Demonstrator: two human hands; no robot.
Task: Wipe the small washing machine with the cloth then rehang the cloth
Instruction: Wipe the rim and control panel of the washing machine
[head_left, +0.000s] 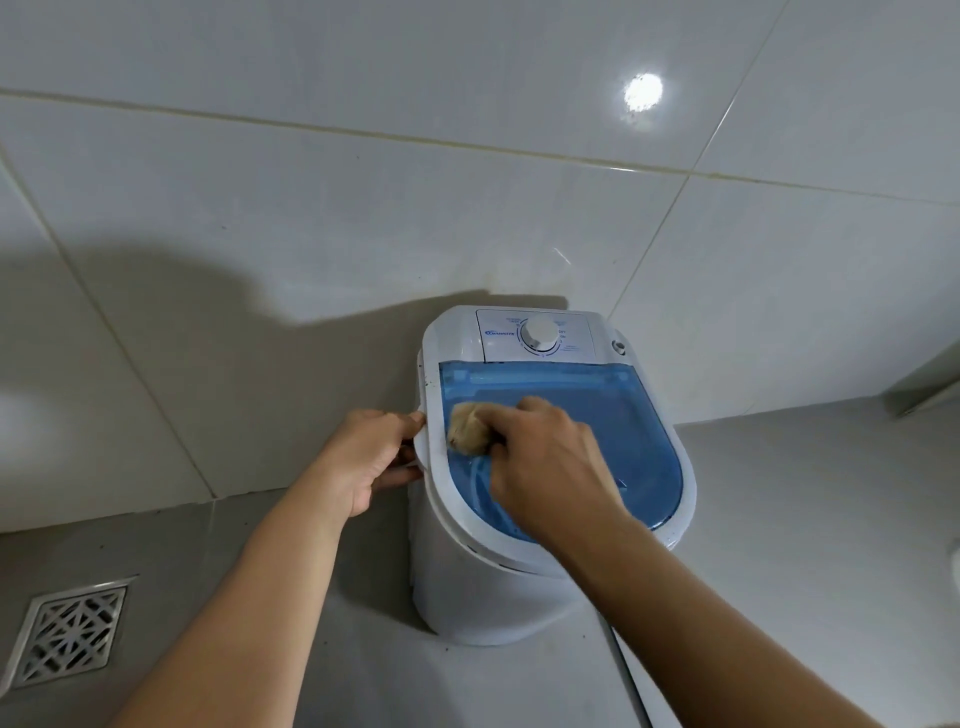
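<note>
Drain (70, 631): square metal grate with a lattice pattern, set in the grey floor (779, 519) at 8 o'clock, well apart from the washer.

Cord (631, 680): thin and grey, running along the floor from under the washer toward 6 o'clock.

Washer (467, 587): small white tub standing on the floor at centre, close against the tiled wall (363, 208). White rim around a translucent blue lid (634, 415).

Left hand (363, 457): at 9 o'clock of the washer, curled closed around the white side handle (422, 457), thumb on top, fingers beneath.

Right hand (545, 457): reaching in from 5 o'clock, lying over the near-left part of the lid, fingers bunched tight on the cloth.

Cloth (467, 428): tan, crumpled into a ball, pressed on the lid at its 9 o'clock edge, just beside the rim. Partly covered by the right fingers.

Panel (498, 338): white strip at 12 o'clock of the lid, with blue lettering too small to read.

Dial (540, 332): round and white, at the panel's middle.

Port (619, 346): small round fitting on the rim at 2 o'clock.

Wall: large glossy white tiles, with a round light reflection (643, 92) at 1 o'clock and a broad shadow at 10 o'clock.
</note>
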